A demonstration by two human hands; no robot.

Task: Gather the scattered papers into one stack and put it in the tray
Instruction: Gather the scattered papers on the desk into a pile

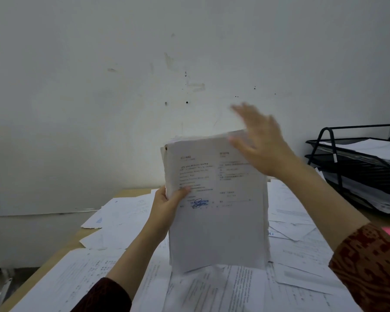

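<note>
At centre frame, above the desk (61,251), the stack (218,206) stands upright on its bottom edge among loose sheets (302,255) that cover the desktop. Long axis vertical; printed face toward the camera, top edge slightly away.

Left hand (167,206): forearm rising from lower left, fingers behind the stack's left edge, thumb curled over the front face at mid-height. It grips the stack.

Right hand (259,140): raised at the stack's top right corner, palm facing the paper, fingers straight and spread, motion-blurred. It holds nothing; whether it touches the top edge, cannot tell. Forearm runs from lower right, patterned red-brown sleeve (367,266) at the elbow.

Writing on the top sheet: heading reads "LPK ASIA BUDAYA CENTER"; lines below are too small to read. Blue stamp with signature (199,203) just right of the thumb. Small dark fastener at the top left corner.

Tray (324,143): black wire, tiered, at the right against the wall, already holding paper. Stack well apart from it.
</note>
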